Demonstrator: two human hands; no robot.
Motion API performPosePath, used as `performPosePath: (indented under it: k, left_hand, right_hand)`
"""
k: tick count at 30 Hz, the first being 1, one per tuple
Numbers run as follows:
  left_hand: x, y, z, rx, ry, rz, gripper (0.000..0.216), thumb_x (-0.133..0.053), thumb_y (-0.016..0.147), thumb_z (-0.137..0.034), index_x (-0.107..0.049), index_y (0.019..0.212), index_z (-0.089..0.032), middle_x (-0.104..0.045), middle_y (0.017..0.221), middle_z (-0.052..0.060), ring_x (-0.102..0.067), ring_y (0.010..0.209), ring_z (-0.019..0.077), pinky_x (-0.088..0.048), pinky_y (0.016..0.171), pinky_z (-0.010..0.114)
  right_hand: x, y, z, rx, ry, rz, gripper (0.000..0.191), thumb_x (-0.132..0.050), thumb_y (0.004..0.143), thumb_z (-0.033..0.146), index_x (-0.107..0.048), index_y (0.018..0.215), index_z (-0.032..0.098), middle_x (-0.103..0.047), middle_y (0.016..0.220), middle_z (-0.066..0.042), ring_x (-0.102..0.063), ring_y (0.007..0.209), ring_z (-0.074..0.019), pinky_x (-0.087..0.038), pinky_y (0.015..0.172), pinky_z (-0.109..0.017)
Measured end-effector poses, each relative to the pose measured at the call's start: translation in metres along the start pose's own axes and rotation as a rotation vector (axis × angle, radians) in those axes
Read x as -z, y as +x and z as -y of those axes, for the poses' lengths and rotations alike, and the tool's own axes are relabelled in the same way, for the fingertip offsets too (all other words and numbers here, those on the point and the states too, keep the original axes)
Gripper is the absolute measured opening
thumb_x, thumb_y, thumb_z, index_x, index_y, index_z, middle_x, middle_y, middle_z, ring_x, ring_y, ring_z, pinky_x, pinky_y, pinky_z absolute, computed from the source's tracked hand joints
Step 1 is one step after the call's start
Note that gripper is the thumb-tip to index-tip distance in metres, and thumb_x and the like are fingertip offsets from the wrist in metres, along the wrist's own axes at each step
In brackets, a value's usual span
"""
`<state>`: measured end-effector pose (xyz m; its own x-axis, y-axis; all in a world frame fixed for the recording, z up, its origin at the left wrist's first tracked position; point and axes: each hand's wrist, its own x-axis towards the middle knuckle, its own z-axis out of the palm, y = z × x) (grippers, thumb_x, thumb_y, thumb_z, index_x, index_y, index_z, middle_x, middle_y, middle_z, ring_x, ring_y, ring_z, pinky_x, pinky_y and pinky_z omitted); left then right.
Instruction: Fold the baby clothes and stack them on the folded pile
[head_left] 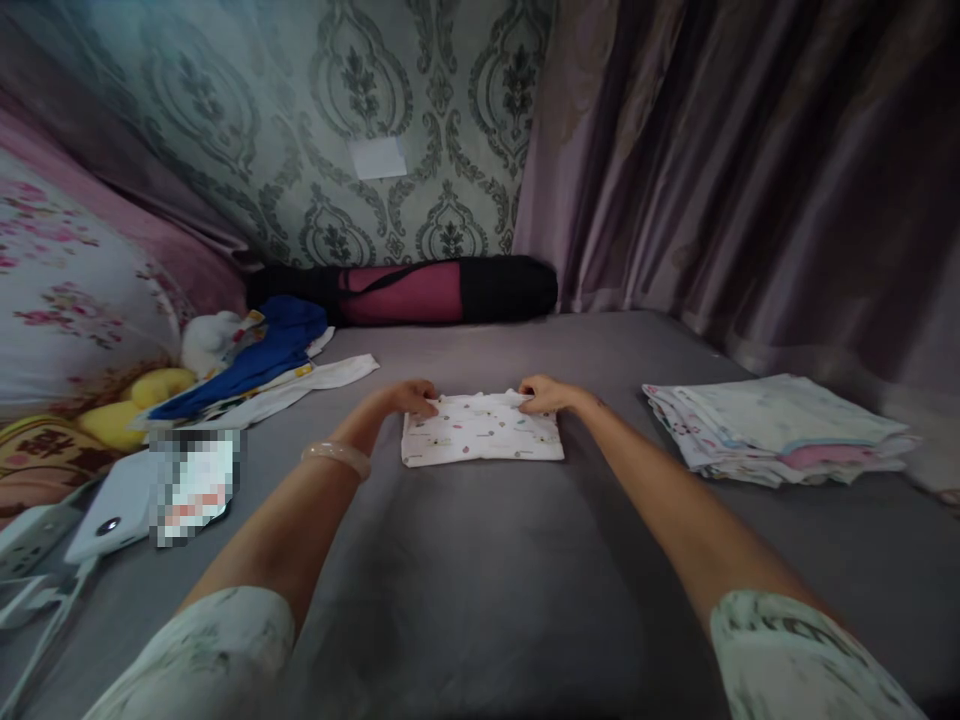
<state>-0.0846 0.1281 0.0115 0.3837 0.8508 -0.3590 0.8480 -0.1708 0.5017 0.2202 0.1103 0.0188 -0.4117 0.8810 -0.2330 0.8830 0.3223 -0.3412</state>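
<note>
A white cloth garment (484,432) with small printed figures lies folded into a flat rectangle on the grey bed sheet (465,580). My left hand (414,396) grips its far left corner, thumb on top and fingers curled behind the edge. At the far right corner my right hand (541,394) pinches the cloth in the same way. Both arms reach forward, one on each side of the folded piece. The fingertips behind the far edge are partly hidden.
To the right stands a stack of folded cloths (787,430). Blue clothing (277,345) and a white sleeve (322,385) lie at the left, near a yellow plush toy (112,420). A white power bank (116,505) and power strip (34,535) lie closer. A black-and-red long bag (405,293) lines the wall.
</note>
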Motion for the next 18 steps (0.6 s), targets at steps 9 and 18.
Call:
performPosePath:
  k: [9,18]
  left_hand:
    - [0.042,-0.046,-0.021,-0.194,-0.134,-0.064,0.044,-0.066,0.059,-0.041,-0.06,0.097,-0.019,-0.067,0.085,0.002,-0.06,0.078,0.0182,-0.043,0.067,0.026]
    - [0.024,-0.08,-0.022,-0.417,0.21,-0.619,0.023,-0.049,0.078,-0.027,-0.064,0.094,-0.017,-0.066,0.09,0.006,-0.059,0.086,0.0188,-0.043,0.078,0.03]
  right_hand:
    - [0.037,-0.033,0.007,0.142,0.247,-0.087,0.022,-0.063,0.073,0.025,-0.063,0.093,0.015,-0.065,0.077,-0.001,-0.059,0.068,-0.0143,-0.042,0.058,-0.022]
    - [0.026,-0.072,0.017,0.315,-0.078,-0.583,0.037,-0.042,0.084,0.01,-0.064,0.113,0.018,-0.065,0.114,-0.009,-0.057,0.107,-0.0221,-0.04,0.093,-0.035]
